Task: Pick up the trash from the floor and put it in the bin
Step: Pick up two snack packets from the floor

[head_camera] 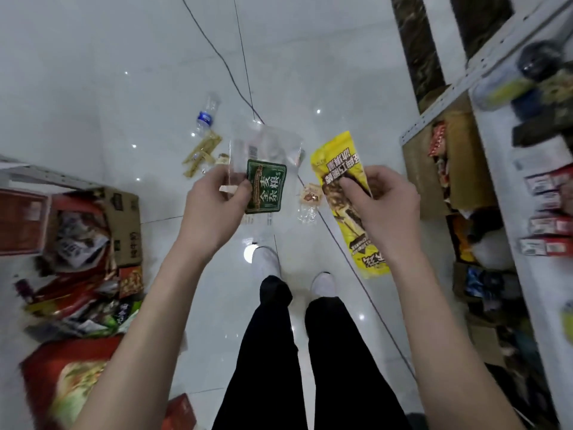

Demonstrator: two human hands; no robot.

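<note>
- Head view: the left hand (217, 197) pinches a clear wrapper (266, 144) with a dark green label panel printed in pale characters, held up at chest height over the floor (124, 103).
- The right hand (381, 193) grips a long yellow wrapper (341, 156) showing a chocolate-coated bar and black lettering; its tail hangs down past the wrist.
- Both hands are apart, each clamped on its own piece.
- On the tiles beyond lie a plastic bottle (207, 114) with a blue label, tan wrappers (201, 153) just beside it, and a small wrapper (310, 197) between the hands.
- At the left, a cardboard box (125, 225) brims with crumpled packets.
- At the right, a shelf (502, 197) carries an open carton (465, 144) of snack packs.
</note>
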